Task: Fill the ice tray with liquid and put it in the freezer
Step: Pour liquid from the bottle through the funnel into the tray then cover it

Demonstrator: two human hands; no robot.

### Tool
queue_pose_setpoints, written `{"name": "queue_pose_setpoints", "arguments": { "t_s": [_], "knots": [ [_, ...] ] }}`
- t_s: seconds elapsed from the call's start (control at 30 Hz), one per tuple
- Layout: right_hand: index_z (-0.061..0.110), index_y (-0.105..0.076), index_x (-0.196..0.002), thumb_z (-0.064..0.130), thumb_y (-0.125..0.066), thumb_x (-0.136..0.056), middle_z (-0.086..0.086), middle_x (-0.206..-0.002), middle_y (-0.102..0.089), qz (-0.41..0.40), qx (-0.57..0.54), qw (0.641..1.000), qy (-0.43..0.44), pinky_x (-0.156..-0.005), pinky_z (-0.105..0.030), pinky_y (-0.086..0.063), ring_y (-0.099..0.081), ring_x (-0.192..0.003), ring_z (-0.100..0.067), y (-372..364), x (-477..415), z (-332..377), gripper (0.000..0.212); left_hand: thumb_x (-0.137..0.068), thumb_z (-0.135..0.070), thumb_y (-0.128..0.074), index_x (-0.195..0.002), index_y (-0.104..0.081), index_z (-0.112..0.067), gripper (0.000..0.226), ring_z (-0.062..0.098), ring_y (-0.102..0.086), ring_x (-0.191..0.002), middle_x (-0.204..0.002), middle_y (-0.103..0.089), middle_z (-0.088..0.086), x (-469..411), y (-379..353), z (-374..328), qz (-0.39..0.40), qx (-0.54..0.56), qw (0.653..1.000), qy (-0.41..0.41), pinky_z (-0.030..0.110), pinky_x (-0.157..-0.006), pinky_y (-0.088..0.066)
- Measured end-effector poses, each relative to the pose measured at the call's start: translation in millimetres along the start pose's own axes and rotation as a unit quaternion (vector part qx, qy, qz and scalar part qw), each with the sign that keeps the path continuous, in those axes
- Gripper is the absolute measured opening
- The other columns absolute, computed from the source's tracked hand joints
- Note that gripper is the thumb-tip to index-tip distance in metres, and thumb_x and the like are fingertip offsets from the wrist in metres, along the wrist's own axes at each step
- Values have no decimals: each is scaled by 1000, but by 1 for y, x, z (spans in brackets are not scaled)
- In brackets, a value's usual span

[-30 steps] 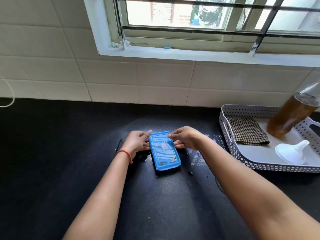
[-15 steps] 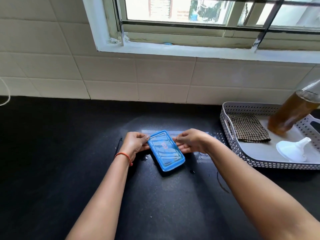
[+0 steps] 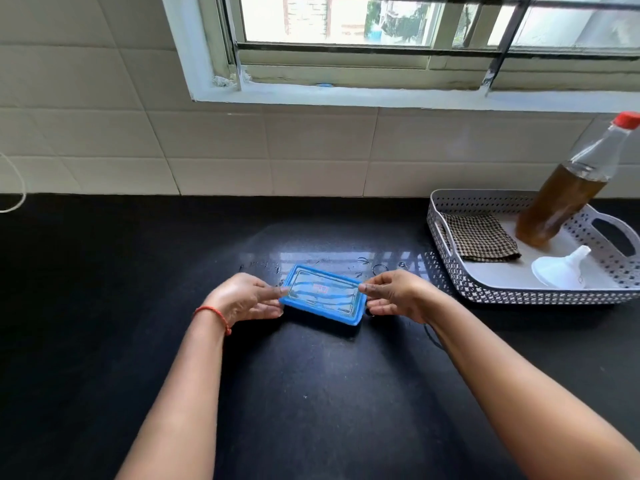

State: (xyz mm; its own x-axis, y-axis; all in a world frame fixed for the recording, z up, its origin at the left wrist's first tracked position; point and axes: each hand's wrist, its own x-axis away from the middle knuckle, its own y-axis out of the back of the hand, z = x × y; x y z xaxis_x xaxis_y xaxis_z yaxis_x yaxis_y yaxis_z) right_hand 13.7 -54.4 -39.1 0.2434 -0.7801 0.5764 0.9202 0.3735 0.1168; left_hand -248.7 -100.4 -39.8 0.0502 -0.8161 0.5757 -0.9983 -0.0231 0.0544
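A black countertop (image 3: 104,341) is seen below a tiled wall (image 3: 242,150) and a barred window (image 3: 346,22). Near its middle, the short ends of the lidded blue ice tray (image 3: 323,294) are pinched between thumb and curled fingers (image 3: 273,308) of the left hand (image 3: 242,299) and of the right hand (image 3: 398,296). The tray is held crosswise, slightly askew. Whether it rests on the counter cannot be told. A red thread (image 3: 211,311) is worn on the left wrist. Well apart to the right, a bottle (image 3: 568,188) of brown liquid, a checked cloth (image 3: 479,237) and a white funnel (image 3: 561,268) are kept in a perforated basket (image 3: 485,289).
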Motion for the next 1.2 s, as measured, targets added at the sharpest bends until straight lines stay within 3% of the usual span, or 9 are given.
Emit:
{"name": "queue_pose_setpoints", "arguments": {
  "t_s": [0.07, 0.23, 0.43, 0.57, 0.67, 0.83, 1.07, 1.2],
  "knots": [
    [3, -57, -102, 14, -68, -85, -14, -93, -66, 24, -10, 999, -24, -63, -24, -58, -64, -75, -20, -6, 7, -7, 22, -86, -18, -67, -96, -64, 8, 28, 12, -68, -54, -76, -69, 15, -2, 2, -5, -16, -13, 1000, -22, 18, -54, -56],
    [3, -56, -95, -1, -67, -82, -8, -84, -67, 9, -41, 999, -7, -55, -20, -56, -67, -70, -14, -25, 15, -16, 17, -91, -7, -59, -102, -63, 12, 22, 8, -67, -51, -64, -71, 6, -14, -13, -12, -22, -31, 998, -50, 18, -51, -56],
    [6, -55, -87, -5, -63, -84, -5, -73, -63, -34, -61, 998, -6, -50, -18, -55, -66, -51, -5, -6, 33, -28, 14, -89, -4, -60, -95, -61, 8, 13, 8, -68, -53, -80, -68, 14, -7, -34, -9, 10, -2, 998, -68, 19, -51, -56],
    [7, -60, -89, -3, -61, -86, -5, -77, -65, -52, -63, 997, -14, -54, -17, -55, -66, -59, -7, 44, 70, -42, 11, -88, -7, -61, -88, -59, 3, 9, 18, -70, -66, -84, -71, 17, 3, -79, -10, 87, -24, 995, -43, 27, -64, -60],
    [5, -63, -96, 1, -58, -89, -7, -81, -67, -91, -55, 994, -29, -53, -16, -54, -63, -68, -12, 96, 98, -57, 9, -88, -4, -60, -83, -56, 1, 9, 20, -63, -65, -87, -63, 22, 9, -133, -9, 150, -30, 987, -42, 24, -59, -60],
    [3, -64, -107, 5, -55, -93, -8, -79, -70, -169, -57, 982, -59, -54, -17, -55, -67, -58, -7, 185, 138, -89, 17, -87, 1, -61, -76, -51, -4, 15, 11, -65, -47, -58, -67, 6, 13, -235, -5, 233, -35, 971, -37, 22, -52, -58],
    [0, -64, -112, 4, -54, -93, -9, -80, -67, -268, -45, 958, -88, -47, -16, -51, -60, -66, -13, 289, 172, -124, 22, -87, -4, -63, -80, -51, -5, 15, 12, -67, -51, -78, -66, 17, 15, -366, -4, 265, -44, 962, -44, 22, -51, -57],
    [0, -64, -112, 3, -52, -94, -9, -78, -65, -299, -20, 949, -102, -51, -19, -49, -58, -65, -14, 327, 174, -137, 22, -87, -4, -64, -78, -49, -7, 18, 11, -65, -47, -73, -64, 16, 14, -413, -4, 257, -65, 962, -59, 22, -50, -57]
  ]
}}
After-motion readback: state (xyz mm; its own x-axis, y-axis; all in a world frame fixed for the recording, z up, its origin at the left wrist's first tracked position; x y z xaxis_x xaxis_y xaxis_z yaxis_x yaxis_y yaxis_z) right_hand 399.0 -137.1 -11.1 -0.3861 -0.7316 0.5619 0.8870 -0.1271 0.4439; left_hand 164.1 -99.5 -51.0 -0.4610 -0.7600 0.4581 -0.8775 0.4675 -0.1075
